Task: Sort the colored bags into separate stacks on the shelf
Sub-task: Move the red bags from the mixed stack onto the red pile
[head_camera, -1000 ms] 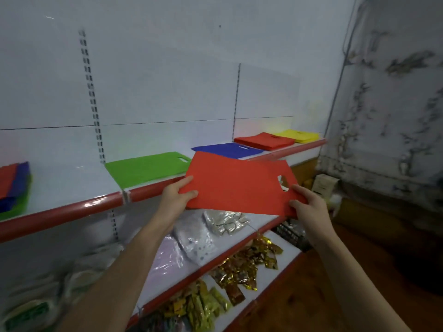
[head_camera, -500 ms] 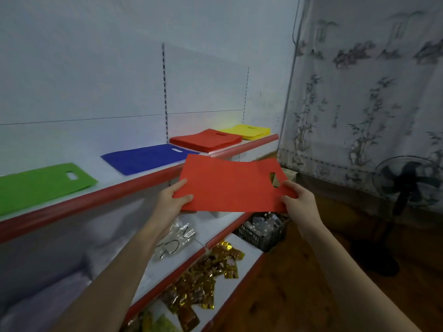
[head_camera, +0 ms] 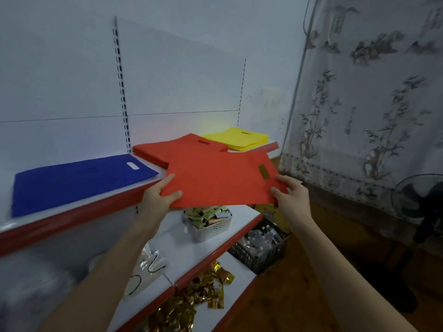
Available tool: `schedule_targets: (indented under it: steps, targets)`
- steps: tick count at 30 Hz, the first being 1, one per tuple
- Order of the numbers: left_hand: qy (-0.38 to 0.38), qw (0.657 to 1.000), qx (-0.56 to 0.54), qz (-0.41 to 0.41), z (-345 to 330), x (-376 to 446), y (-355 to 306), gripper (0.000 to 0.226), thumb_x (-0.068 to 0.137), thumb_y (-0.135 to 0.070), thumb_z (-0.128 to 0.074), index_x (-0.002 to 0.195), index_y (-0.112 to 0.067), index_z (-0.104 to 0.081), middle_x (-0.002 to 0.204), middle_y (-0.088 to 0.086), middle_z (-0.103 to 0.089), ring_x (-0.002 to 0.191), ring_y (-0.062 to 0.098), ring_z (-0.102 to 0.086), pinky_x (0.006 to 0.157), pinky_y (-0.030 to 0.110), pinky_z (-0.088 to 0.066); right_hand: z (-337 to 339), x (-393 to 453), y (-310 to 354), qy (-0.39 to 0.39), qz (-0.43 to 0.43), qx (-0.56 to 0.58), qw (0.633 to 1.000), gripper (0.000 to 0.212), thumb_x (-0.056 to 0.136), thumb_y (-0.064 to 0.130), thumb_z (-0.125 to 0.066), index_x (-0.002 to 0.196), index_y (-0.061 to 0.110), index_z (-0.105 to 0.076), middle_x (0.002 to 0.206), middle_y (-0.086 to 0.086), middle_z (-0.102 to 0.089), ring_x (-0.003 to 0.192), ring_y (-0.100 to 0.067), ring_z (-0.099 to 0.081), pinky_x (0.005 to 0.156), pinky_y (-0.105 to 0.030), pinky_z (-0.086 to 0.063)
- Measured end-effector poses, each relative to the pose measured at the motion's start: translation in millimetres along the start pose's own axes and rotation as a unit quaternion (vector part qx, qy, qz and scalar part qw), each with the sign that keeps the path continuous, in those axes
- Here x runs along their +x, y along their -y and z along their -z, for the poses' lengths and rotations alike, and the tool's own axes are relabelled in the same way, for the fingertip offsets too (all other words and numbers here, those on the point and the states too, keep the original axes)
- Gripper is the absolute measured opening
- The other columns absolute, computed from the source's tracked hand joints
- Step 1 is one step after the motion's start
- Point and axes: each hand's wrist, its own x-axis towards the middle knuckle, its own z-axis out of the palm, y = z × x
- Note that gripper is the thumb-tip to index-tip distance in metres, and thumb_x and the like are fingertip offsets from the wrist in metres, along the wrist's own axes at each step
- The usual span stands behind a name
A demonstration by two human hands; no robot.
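Hands are gripping a flat red bag (head_camera: 220,180) by its near corners at the centre of the frame. The left hand (head_camera: 158,196) is pinching the lower left corner, thumb on top and fingers hidden beneath the fabric. The right hand (head_camera: 291,195) is pinching the lower right corner, thumb and forefinger lying on top, the rest concealed underneath. The bag is hanging level in front of the top shelf's red edge (head_camera: 79,218), its far side overlapping and partly hiding the red stack (head_camera: 167,149); whether the two are touching is hard to tell. Behind that stack, toward the upper centre, the yellow stack (head_camera: 237,137) is lying, and a blue bag (head_camera: 76,180) is resting at the left. Below the held bag, a white basket (head_camera: 211,227) of wrapped packets is showing only in part. At the right edge, a fan (head_camera: 422,200) is being cut off by the frame.
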Motion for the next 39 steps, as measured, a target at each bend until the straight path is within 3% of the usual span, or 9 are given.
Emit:
schedule_targets:
  steps: [2, 7, 13, 19, 23, 27, 33, 36, 39]
  targets:
    - [-0.026, 0.999, 0.029, -0.012, -15.5, 11.7, -0.3, 0.061, 0.088, -0.005, -0.067, 0.144, -0.017, -0.046, 0.143, -0.003, -0.047, 0.124, 0.015, -0.053, 0.098, 0.027, -0.048, -5.2, 32.3, -8.3, 0.021, 0.001, 0.01, 1.0, 0.034, 0.095, 0.01, -0.061, 0.128, 0.018, -0.061, 0.114, -0.001, -0.063, 0.094, -0.015, -0.066, 0.075, -0.028, -0.058]
    - [-0.091, 0.991, 0.094, -0.023, -42.2, 39.2, -5.6, 0.066, 0.087, -0.008, -0.07, 0.146, -0.017, -0.042, 0.145, 0.001, -0.048, 0.126, 0.016, -0.053, 0.108, 0.039, -0.044, -18.0, 104.6, -22.1, 0.083, 0.018, 0.034, 0.996, 0.034, 0.097, 0.009, -0.057, 0.13, 0.016, -0.06, 0.109, -0.002, -0.065, 0.081, -0.009, -0.063, 0.069, -0.024, -0.056]
    - [-0.219, 0.941, 0.254, -0.039, -74.5, 64.2, -22.7, 0.065, 0.088, -0.011, -0.07, 0.146, -0.007, -0.04, 0.148, 0.011, -0.043, 0.133, 0.026, -0.046, 0.112, 0.041, -0.038, -45.8, 183.1, -23.7, 0.208, 0.05, 0.034, 0.976, 0.049, 0.093, -0.003, -0.046, 0.14, 0.011, -0.051, 0.091, 0.002, -0.063, 0.07, -0.018, -0.06, 0.069, -0.037, -0.056]
    - [-0.305, 0.875, 0.375, -0.022, -82.3, 110.2, -29.8, 0.061, 0.088, -0.013, -0.068, 0.143, -0.003, -0.044, 0.15, 0.011, -0.043, 0.135, 0.027, -0.043, 0.114, 0.038, -0.033, -113.3, 257.3, -22.6, 0.271, 0.131, -0.033, 0.953, 0.052, 0.086, -0.002, -0.048, 0.136, 0.008, -0.056, 0.119, -0.015, -0.066, 0.084, -0.027, -0.067, 0.067, -0.026, -0.047]
    - [-0.288, 0.853, 0.435, 0.02, -76.9, 147.1, -19.9, 0.062, 0.088, -0.024, -0.07, 0.14, -0.001, -0.047, 0.146, 0.011, -0.046, 0.13, 0.03, -0.047, 0.109, 0.039, -0.037, -166.7, 305.9, -23.2, 0.299, 0.172, -0.087, 0.935, 0.047, 0.087, 0.0, -0.05, 0.133, 0.007, -0.059, 0.127, -0.012, -0.063, 0.104, -0.026, -0.063, 0.083, -0.026, -0.047]
    - [-0.209, 0.837, 0.486, 0.138, -72.0, 180.4, -7.9, 0.102, 0.076, -0.055, -0.074, 0.151, -0.005, -0.027, 0.161, 0.006, -0.021, 0.145, 0.025, -0.027, 0.117, 0.039, -0.026, -208.4, 339.9, -32.0, 0.33, 0.182, -0.15, 0.914, 0.039, 0.086, 0.001, -0.053, 0.122, 0.004, -0.067, 0.118, -0.018, -0.067, 0.109, -0.034, -0.062, 0.093, -0.038, -0.05]
    - [-0.143, 0.772, 0.568, 0.248, -62.5, 202.7, -0.9, 0.105, 0.066, -0.072, -0.07, 0.145, -0.009, -0.039, 0.153, 0.009, -0.033, 0.138, 0.029, -0.035, 0.113, 0.044, -0.034, -245.1, 376.1, -39.3, 0.367, 0.262, -0.379, 0.808, 0.035, 0.086, 0.026, -0.054, 0.115, 0.011, -0.067, 0.123, -0.015, -0.059, 0.121, -0.036, -0.045, 0.098, -0.041, -0.039]
    - [-0.163, 0.761, 0.575, 0.253, -63.0, 203.6, 0.7, 0.102, 0.068, -0.071, -0.069, 0.145, -0.012, -0.04, 0.153, 0.011, -0.034, 0.138, 0.03, -0.035, 0.112, 0.043, -0.033, -242.4, 378.3, -31.8, 0.355, 0.277, -0.356, 0.819, 0.032, 0.093, 0.031, -0.051, 0.115, 0.015, -0.065, 0.125, -0.015, -0.047, 0.125, -0.037, -0.035, 0.099, -0.045, -0.039]
    - [-0.196, 0.727, 0.608, 0.25, -70.8, 201.3, -2.7, 0.103, 0.069, -0.072, -0.068, 0.149, -0.017, -0.034, 0.157, 0.01, -0.024, 0.143, 0.032, -0.021, 0.113, 0.05, -0.028, -239.8, 370.8, -20.3, 0.342, 0.326, -0.235, 0.849, 0.027, 0.093, 0.018, -0.051, 0.109, 0.007, -0.069, 0.117, -0.018, -0.057, 0.115, -0.037, -0.049, 0.092, -0.039, -0.044]
